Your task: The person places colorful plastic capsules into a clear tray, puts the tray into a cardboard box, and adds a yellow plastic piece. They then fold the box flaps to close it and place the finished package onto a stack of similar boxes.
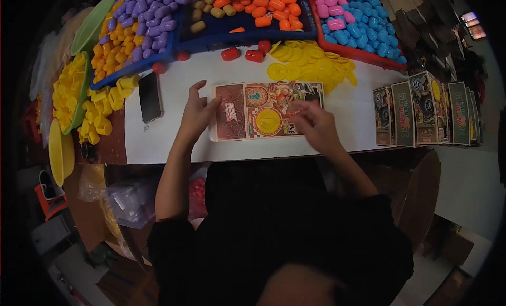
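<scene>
Here, ornate red-and-cream card (229,127), 1 yellow disc (268,122) atop, left fingers (195,91) released, right fingers (312,113) unclear

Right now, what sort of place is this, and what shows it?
Probably a packing or assembly workshop: a red plastic tray of blue and pink capsules, a heap of flat yellow plastic discs, and a row of matching printed cardboard boxes.

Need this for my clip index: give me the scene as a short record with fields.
Surface: white-topped table
Centre: printed card, lying flat
On card: yellow disc
Left hand: at the card's left edge, fingers spread
Right hand: over the card's right part, blurred; grip unclear
Left side: phone
Beyond card: pile of yellow discs, red pieces
Right side: upright printed boxes
</scene>
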